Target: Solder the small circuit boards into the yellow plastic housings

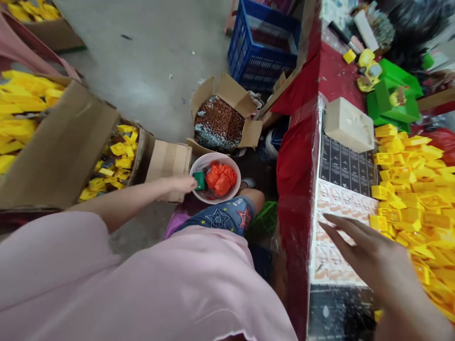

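At the rim of a white bucket, my left hand is closed, its fingertips on the edge of a green piece. Beside that piece, a crumpled orange-red bag lies in the bucket. My right hand hovers palm down over printed sheets on the table, fingers apart and nothing in them. A large heap of yellow plastic parts is just to its right.
Cardboard boxes of yellow parts stand at the left. An open carton and a blue crate are ahead on the floor. A beige block and green trays sit on the red-covered table.
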Demonstrator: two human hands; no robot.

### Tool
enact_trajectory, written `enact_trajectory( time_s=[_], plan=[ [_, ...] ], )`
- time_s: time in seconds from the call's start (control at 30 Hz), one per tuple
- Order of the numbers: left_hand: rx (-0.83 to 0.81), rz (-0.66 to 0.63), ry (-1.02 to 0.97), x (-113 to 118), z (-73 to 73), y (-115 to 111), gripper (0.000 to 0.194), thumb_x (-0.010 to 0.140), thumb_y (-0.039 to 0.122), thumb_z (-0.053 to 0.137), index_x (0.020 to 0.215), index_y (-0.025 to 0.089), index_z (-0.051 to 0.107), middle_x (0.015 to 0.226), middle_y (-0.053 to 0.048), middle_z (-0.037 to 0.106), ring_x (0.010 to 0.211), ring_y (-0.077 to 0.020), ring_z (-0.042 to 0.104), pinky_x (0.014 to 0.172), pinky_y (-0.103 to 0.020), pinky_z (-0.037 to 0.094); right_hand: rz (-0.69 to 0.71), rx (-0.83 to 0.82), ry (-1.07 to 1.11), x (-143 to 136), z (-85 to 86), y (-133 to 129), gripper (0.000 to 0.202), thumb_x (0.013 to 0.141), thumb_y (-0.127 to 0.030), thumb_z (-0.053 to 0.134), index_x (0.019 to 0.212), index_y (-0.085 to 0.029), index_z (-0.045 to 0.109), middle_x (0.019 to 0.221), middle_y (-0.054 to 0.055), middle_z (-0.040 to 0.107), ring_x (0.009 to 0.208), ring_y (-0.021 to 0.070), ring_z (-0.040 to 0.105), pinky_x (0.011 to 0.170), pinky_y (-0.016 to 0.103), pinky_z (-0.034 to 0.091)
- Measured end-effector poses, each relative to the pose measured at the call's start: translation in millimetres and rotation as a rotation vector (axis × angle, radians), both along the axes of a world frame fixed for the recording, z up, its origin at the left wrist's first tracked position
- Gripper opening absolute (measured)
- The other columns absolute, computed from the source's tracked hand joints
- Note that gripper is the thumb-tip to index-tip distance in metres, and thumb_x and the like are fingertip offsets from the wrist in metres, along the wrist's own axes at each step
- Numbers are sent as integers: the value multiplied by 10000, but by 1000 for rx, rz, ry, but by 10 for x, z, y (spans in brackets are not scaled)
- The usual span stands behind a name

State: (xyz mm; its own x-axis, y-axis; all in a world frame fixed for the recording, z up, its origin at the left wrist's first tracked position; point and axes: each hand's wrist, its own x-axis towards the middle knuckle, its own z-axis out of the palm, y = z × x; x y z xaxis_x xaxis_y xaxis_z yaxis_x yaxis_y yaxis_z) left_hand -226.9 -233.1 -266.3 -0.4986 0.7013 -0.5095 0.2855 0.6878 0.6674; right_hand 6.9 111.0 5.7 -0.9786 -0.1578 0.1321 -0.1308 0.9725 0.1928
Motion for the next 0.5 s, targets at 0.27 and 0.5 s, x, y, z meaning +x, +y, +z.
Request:
enact_trajectory(
  time_s=[0.27, 0.5],
  plan=[
    [134, 465, -479, -1042, -614, 960, 252, 1000, 359, 638, 1131, 146, 675, 1106, -66, 698, 948, -160, 683, 859, -352, 610, -108, -59, 99, -1253, -1016, 495, 418, 1017, -495, 528, 1244, -186, 693, 1290, 181, 673, 1088, 343, 696, 889, 496, 589],
    [237, 1275, -686, -1849, -1341, 808, 373, 995, 396, 637, 1282, 157, 619, 1264, -101, 649, 1084, -210, 664, 929, -418, 600, -159, -152, 120, -1536, -1136, 745, 587, 979, -453, 614, 1494, -195, 499, 1513, 251, 485, 1344, 469, 536, 1041, 661, 488]
  ],
)
